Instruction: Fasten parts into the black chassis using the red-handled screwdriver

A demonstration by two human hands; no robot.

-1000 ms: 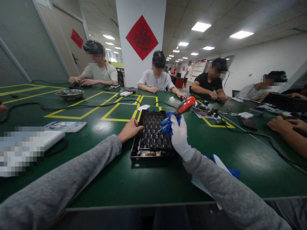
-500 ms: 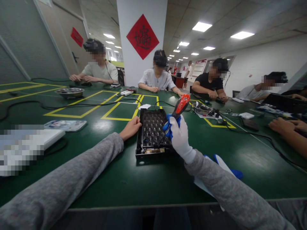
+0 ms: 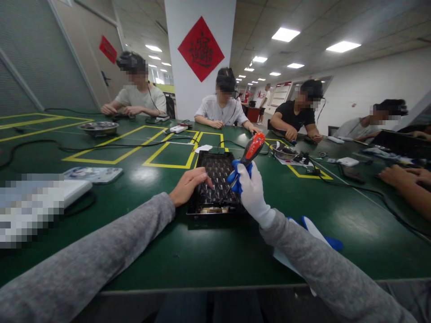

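A black tray-like device housing [image 3: 218,172] lies in front of me, its inside patterned with rows of small shiny marks. Bare, my left hand [image 3: 192,185] reaches over its left wall, fingers stretched above the inside; whether the fingertips touch is unclear. My right hand [image 3: 249,188] wears a white and blue glove and grips a screwdriver [image 3: 255,146] with a red and black handle. The handle points up and away, while the thin shaft slants down into the near part of the housing. What the tip meets is too dark to make out.
A second glove [image 3: 319,233] lies beneath my right forearm. On the left are a white box [image 3: 76,190] and a flat printed packet [image 3: 94,175]. Metal bowls [image 3: 98,128] and black cables stand farther off. Several people sit around the green table [image 3: 151,251].
My left hand has gone from a curled hold at the housing's left edge to stretched fingers over its inside. The housing's near end has shifted slightly left. My right hand keeps the screwdriver.
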